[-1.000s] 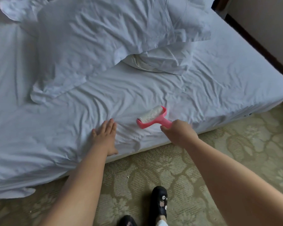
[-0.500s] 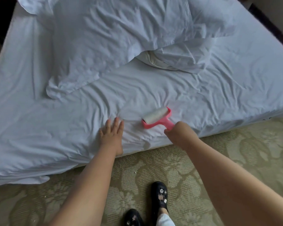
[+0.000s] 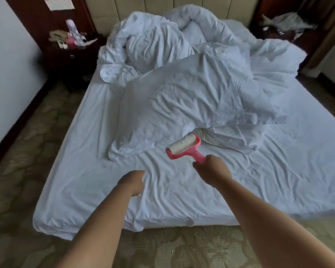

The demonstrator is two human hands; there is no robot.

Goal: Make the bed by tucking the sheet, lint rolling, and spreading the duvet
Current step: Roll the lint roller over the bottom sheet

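Note:
A white wrinkled sheet (image 3: 182, 190) covers the bed. My right hand (image 3: 213, 172) grips the handle of a pink lint roller (image 3: 183, 148), whose white roll sits on or just above the sheet near the middle of the bed. My left hand (image 3: 132, 181) is over the sheet to the left of the roller, its fingers bent downward; whether it touches the fabric is unclear. A crumpled white duvet (image 3: 159, 43) is heaped at the head of the bed. A large pillow (image 3: 182, 105) lies across the middle, just beyond the roller.
A second pillow (image 3: 238, 140) pokes out under the large one at right. A dark nightstand (image 3: 72, 53) with clutter stands at the far left, another cluttered one (image 3: 286, 26) at the far right. Patterned carpet (image 3: 17, 151) surrounds the bed; a white wall is at left.
The view has lifted, showing the whole bed. The roller has moved away from the near edge toward the pillows. My left hand no longer lies flat with spread fingers on the sheet.

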